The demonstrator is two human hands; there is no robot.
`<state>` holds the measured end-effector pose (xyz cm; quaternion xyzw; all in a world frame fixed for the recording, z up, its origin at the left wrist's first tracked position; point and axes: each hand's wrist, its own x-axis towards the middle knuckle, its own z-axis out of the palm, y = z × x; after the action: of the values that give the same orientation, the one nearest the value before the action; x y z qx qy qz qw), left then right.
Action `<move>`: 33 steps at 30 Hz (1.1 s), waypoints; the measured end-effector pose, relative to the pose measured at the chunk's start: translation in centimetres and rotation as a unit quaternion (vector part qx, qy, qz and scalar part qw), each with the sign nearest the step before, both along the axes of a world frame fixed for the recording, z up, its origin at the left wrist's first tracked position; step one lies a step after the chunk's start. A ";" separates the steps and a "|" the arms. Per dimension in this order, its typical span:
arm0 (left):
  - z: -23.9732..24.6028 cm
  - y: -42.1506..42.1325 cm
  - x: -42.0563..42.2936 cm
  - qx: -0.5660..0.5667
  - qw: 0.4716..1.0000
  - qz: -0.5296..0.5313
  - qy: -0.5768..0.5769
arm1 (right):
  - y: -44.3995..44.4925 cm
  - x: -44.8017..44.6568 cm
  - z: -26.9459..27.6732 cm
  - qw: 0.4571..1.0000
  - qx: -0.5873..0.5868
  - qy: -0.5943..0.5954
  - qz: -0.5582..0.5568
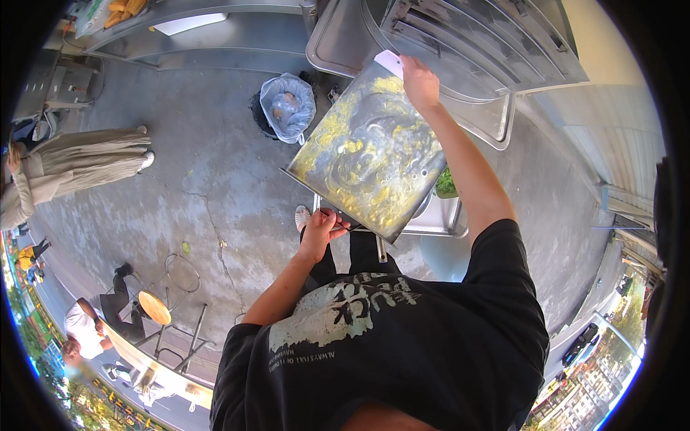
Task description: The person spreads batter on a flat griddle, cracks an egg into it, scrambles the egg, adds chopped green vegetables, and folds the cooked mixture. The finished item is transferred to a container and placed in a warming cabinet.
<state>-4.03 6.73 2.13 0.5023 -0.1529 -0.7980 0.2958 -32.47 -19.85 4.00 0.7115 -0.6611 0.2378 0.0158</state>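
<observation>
A rectangular metal tray point(372, 153), coated with a thin pale layer streaked yellow, is held tilted before me. At its far corner my right hand point(421, 81) grips a pale flat scraper point(389, 62), which lies against the tray's far edge. Below the near edge, my left hand point(326, 229) has its fingers closed around a thin metal handle or rod; the tray partly hides that grip. Metal handles point(382, 250) stick out under the near side. Leafy greens point(446, 184) in a container show beside the tray's right edge, with a steel surface point(442, 221) below.
A bin with a clear plastic liner point(288, 108) stands on the floor beyond the tray. A steel steamer-like cabinet point(485, 43) and counter point(253, 32) lie ahead. One person point(81, 161) stands at left; another person point(86, 328) is near a stool point(154, 307) and table point(129, 350).
</observation>
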 end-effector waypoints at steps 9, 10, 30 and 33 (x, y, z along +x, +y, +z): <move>0.2 -0.6 0.4 -0.028 0.998 -0.036 -0.036 | -2.7 -2.0 -0.4 0.984 0.154 -0.086 -0.013; 0.4 -0.7 0.4 -0.033 0.998 -0.037 -0.039 | -2.2 -1.7 -0.6 0.980 0.166 -0.106 -0.014; 4.8 -0.7 0.4 -0.057 0.997 0.042 -0.017 | 13.2 11.3 3.0 0.645 0.417 -0.640 0.015; 4.5 -0.7 0.5 -0.058 0.997 0.043 -0.014 | 14.3 5.2 3.5 0.709 0.360 -0.607 0.000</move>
<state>-3.51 6.03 6.61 0.5016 -0.1814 -0.7674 0.3559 -27.23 -5.52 7.53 0.3658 -0.5637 0.3622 -0.6459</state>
